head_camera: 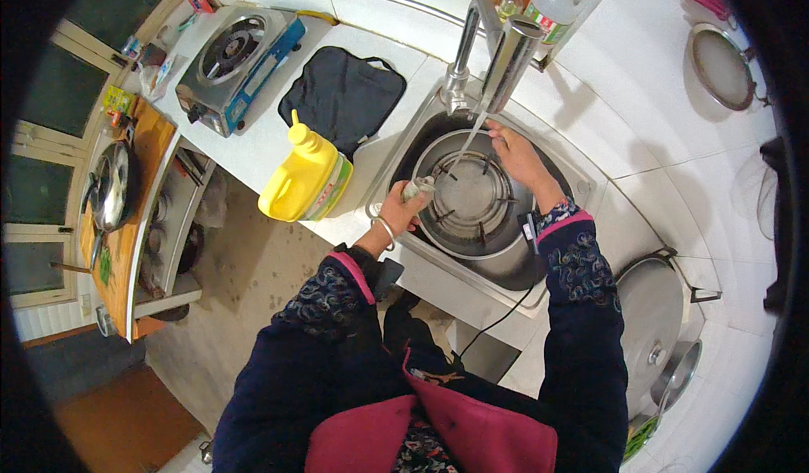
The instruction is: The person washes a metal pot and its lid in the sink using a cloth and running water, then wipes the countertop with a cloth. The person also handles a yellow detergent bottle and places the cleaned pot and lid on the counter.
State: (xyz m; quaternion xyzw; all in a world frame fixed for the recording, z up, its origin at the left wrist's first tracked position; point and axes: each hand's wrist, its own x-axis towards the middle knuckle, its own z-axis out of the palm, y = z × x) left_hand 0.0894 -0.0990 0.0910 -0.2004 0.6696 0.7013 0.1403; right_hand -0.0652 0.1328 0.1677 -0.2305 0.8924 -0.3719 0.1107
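Note:
My left hand (404,209) is closed on a small pale scrubbing pad or cloth (418,187) at the left rim of a metal basin (528,239) in the sink. My right hand (518,154) is beside the falling water near the basin's far rim; its fingers are spread a little, and nothing shows in them. Water runs from the chrome faucet (466,62) into the basin. A round stove grate with several prongs (505,200) lies inside the basin. The steel sink (578,185) surrounds it.
Left of the sink stand a yellow plastic jug (287,189), a black quilted pad (344,97) and a portable gas stove (243,68). Bottles (556,5) line the ledge behind the faucet. A large metal lid (651,328) leans at the right. A pan (114,185) rests on the wooden board at far left.

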